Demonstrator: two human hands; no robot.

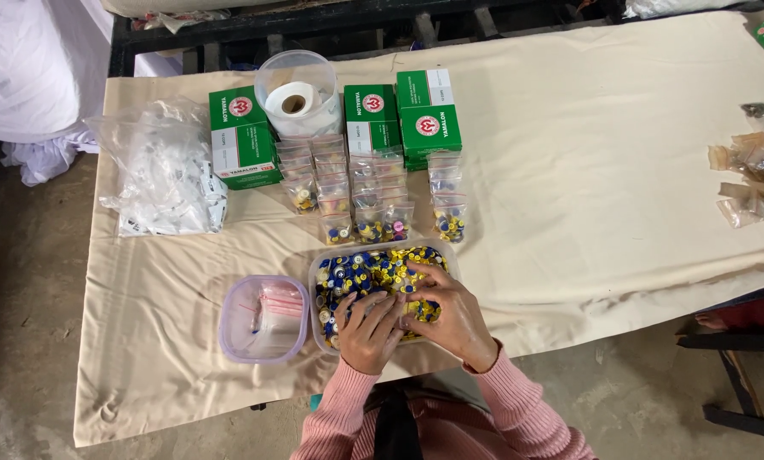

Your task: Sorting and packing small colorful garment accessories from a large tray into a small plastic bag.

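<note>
You've got three green-and-white boxes point(244, 136) at the back of the bench point(586, 170), cream cloth over it. Tape roll in a clear tub point(298, 94) between them. Rows of small filled zip bags point(365, 192) in front. Bag of white packets point(165, 170) far left. Lilac-rimmed container point(264, 318) holds empty zip bags.

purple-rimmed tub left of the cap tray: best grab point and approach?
Grip the purple-rimmed tub by its left rim, coming from above and left. It stands open and upright, that side is free cloth, and the left hand and cap tray crowd its right.

Tub point(322, 281) between bag container point(264, 319) and hands point(416, 319)
</note>
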